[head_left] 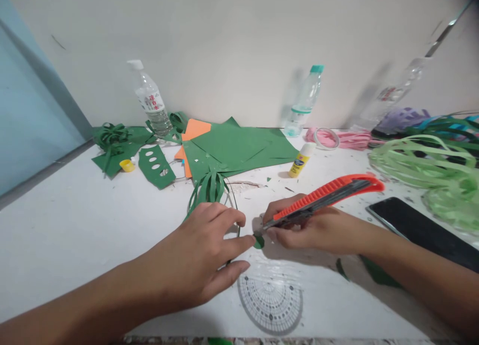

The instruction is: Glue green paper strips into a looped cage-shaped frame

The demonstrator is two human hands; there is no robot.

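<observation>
In my right hand (295,227) is an orange utility knife (325,197), its handle slanting up to the right and its blade end low by a small green paper disc (259,242). One fingertip of my left hand (213,250) touches the disc's left edge. The left fingers are spread apart and hold nothing. Just beyond that hand lies a bunch of curled green paper strips (210,189), with a thin dark loop passing partly behind the fingers. A clear protractor (271,305) lies flat nearer to me.
Green paper sheets (239,148) lie at the back beside orange paper (196,129). A glue stick (301,160), water bottles (151,105) and pink strips (354,138) stand or lie around them. To the right are a phone (422,225) and light green strips (419,158).
</observation>
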